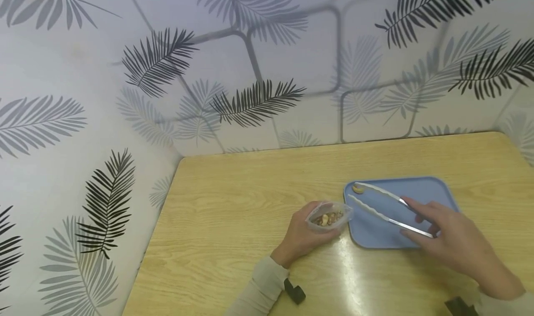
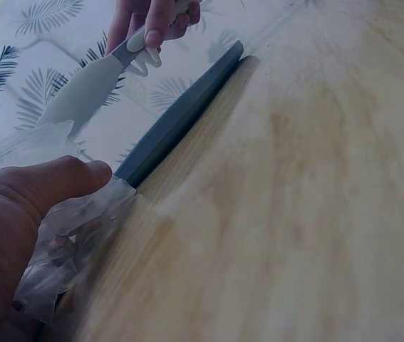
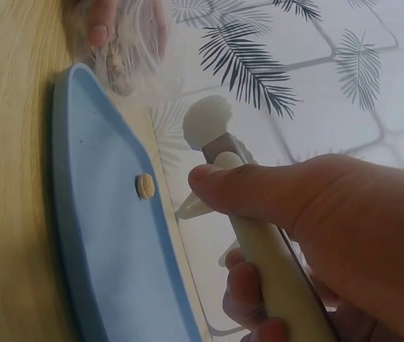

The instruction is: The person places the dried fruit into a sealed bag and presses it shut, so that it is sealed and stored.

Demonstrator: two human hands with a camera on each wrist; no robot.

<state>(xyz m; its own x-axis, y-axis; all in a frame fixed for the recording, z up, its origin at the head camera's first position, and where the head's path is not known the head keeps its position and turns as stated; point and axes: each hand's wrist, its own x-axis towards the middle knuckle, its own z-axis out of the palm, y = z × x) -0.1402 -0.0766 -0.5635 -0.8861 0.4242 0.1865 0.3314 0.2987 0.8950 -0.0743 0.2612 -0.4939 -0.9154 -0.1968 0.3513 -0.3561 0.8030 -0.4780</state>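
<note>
My left hand (image 1: 299, 237) holds a clear plastic bag (image 1: 347, 214) by its sides, its mouth spread and facing up. Brown pieces and a paler nut (image 1: 325, 220) show inside it. The left wrist view has the thumb pressed along the crinkled bag (image 2: 59, 206). My right hand (image 1: 454, 239) grips white-tipped tongs (image 1: 410, 226) over the blue tray (image 1: 392, 242), thumb on one arm in the right wrist view. The tong tips stand apart, with nothing pinched between them. A single curved nut (image 1: 358, 189), like a cashew, lies in the tray's far left corner, near the upper tip.
The tray sits on a light wood-grain table (image 1: 233, 200), to the right of the bag. Behind and to the left rise walls (image 1: 292, 66) with a leaf pattern. Dark straps (image 1: 294, 292) circle both wrists.
</note>
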